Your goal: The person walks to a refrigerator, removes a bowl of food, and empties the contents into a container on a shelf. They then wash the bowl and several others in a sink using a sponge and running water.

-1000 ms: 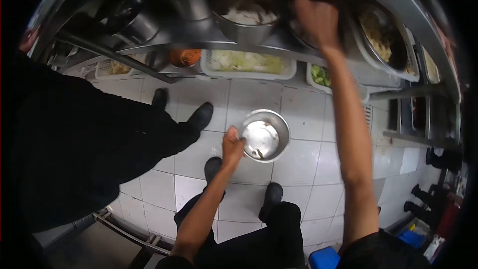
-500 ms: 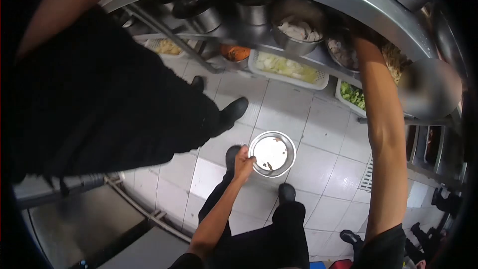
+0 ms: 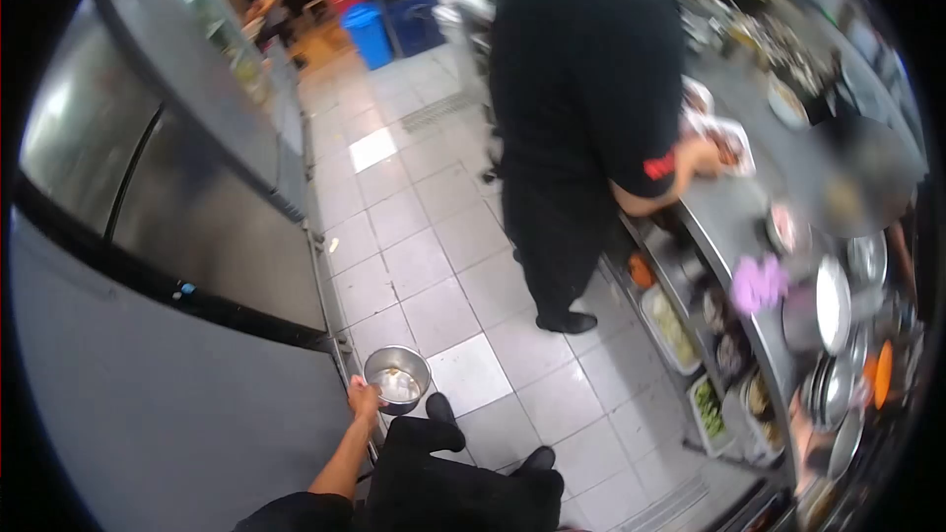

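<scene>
My left hand (image 3: 365, 398) is closed on the rim of a round steel pot (image 3: 399, 374), low at my left side. The pot stands open at the top, with a few small brown and yellowish bits on its shiny bottom. It hangs above the tiled floor, close to the front of a grey cabinet. My right hand is out of view.
Large steel refrigerator doors (image 3: 212, 236) line the left. A co-worker in black (image 3: 581, 99) stands ahead at the steel counter, one hand at a white tray (image 3: 731, 143) of food. Counter pots (image 3: 833, 305), a purple cloth (image 3: 759, 283) and shelf baskets (image 3: 670, 330) are at right.
My view has swung left and up, from the under-counter shelves to the aisle. My right arm, earlier reaching into the shelf, has left view. The pot remains in my left hand.
</scene>
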